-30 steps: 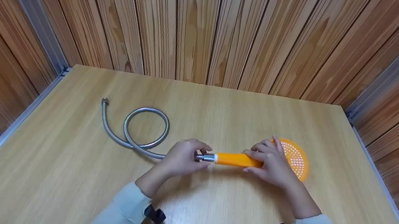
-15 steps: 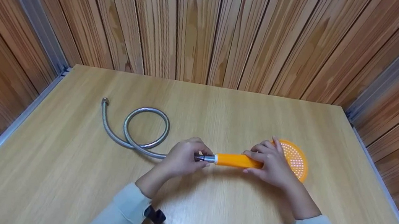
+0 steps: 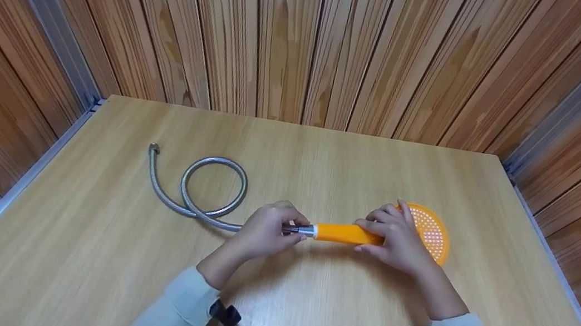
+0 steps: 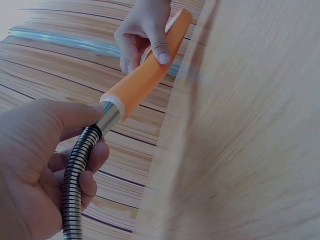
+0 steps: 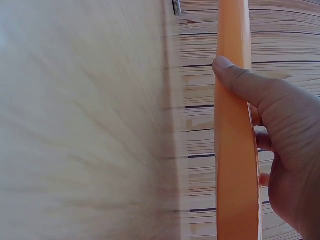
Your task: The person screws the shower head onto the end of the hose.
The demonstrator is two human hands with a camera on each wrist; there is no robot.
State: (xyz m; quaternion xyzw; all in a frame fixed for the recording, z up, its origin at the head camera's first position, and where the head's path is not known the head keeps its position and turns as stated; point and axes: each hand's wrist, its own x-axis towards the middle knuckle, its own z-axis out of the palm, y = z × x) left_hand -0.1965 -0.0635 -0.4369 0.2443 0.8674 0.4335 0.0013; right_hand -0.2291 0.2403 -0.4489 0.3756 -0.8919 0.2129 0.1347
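An orange shower head [image 3: 348, 234] with a round perforated face lies to the right in the head view. My right hand [image 3: 398, 239] grips its handle near the face, thumb on one side and fingers on the other. My left hand [image 3: 270, 230] holds the end of a ribbed metal shower hose [image 4: 75, 175], thumb and fingers pinching the smooth metal connector [image 4: 108, 116]. That connector meets the white collar [image 4: 115, 102] at the handle's end. Threads inside the joint are hidden.
The hose's loop [image 3: 217, 159] lies on the wooden table [image 3: 323, 173] to the left. Its free end has a metal nut [image 3: 154, 148]. Wood-panelled walls [image 3: 284, 39] stand behind and at both sides. Each sleeve carries a black wrist camera [image 3: 225, 314].
My left fingers have closed in on the connector, thumb and forefinger drawing together around it. The right hand and shower head have hardly moved. The hose loop lies still.
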